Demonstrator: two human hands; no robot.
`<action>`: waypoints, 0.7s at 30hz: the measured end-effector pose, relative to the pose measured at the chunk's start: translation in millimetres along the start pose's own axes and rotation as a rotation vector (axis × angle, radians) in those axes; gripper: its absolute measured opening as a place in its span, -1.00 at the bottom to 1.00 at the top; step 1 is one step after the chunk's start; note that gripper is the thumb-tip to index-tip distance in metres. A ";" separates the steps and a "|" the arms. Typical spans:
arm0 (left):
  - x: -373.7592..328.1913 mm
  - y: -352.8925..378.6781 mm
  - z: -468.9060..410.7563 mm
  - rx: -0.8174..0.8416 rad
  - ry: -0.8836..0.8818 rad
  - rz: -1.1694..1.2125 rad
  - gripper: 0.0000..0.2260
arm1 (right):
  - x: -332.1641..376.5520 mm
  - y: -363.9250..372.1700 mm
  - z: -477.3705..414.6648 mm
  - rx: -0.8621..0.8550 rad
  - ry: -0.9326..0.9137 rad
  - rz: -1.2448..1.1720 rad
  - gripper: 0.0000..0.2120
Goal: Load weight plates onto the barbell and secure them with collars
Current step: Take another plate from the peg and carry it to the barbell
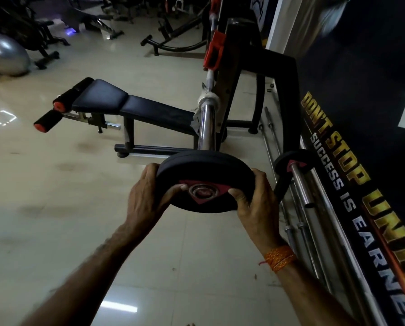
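Observation:
A black round weight plate point(204, 170) with a red triangle mark and a metal centre hole sits at the near end of the chrome barbell sleeve point(206, 124). My left hand point(147, 196) grips the plate's left rim and my right hand point(255, 203) grips its right rim, thumbs on the near face. The bar runs away from me on the rack, with a red collar point(214, 51) farther up it. Whether the sleeve tip is inside the hole is hidden by the plate.
A black decline bench point(131, 107) with red-capped rollers stands to the left of the bar. Spare bars point(307, 196) and a small plate point(291, 164) lean along the right wall. A grey exercise ball point(4, 55) lies far left, on a pale tiled floor.

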State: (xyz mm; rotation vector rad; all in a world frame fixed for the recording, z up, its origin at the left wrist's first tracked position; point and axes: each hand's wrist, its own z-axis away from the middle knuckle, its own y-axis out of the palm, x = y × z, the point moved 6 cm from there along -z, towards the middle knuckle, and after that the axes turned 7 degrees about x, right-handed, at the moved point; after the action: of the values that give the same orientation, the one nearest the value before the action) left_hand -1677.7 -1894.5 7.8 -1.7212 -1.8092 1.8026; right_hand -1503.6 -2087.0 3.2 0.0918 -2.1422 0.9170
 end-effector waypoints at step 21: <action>22.0 46.2 -209.6 -0.001 -0.082 -0.034 -0.53 | -46.9 55.1 -212.3 0.027 0.115 0.067 -0.49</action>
State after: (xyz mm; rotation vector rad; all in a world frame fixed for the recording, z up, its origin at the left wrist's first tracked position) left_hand -1512.7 -1756.7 26.7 -1.6291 -1.8580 1.8862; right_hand -1354.7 -1921.4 29.7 -0.0191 -2.0370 0.9668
